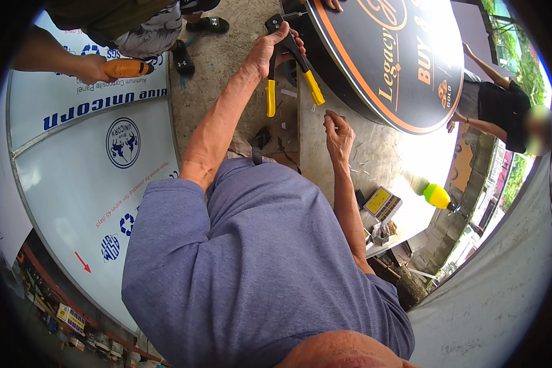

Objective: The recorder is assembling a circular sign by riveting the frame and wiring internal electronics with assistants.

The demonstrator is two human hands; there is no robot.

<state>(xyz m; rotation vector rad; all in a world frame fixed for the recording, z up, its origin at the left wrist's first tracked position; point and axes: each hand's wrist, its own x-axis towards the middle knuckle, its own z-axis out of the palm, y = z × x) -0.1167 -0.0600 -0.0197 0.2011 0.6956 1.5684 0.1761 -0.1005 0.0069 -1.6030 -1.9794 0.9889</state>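
My left hand (pixel 275 50) is wrapped round the head end of a hand riveter (pixel 313 89) with a black body and yellow handle grips. The riveter's handles are spread apart and its nose is by the side edge of a round black sign (pixel 356 67) with an orange ring. My right hand (pixel 339 136) hovers over the worktable (pixel 318 165), below the sign, with thumb and fingers pinched together. Whatever the pinch holds is too small to make out. Several thin rivets (pixel 363 167) lie scattered on the tabletop nearby.
A yellow-and-white box (pixel 381 203) and a yellow-green bottle (pixel 437 196) stand on the table's right part. Large white panels (pixel 147 214) lie to the left. One person holds an orange tool (pixel 127 69); another person (pixel 503 104) is beside the sign. Someone's hand (pixel 333 5) rests on its top.
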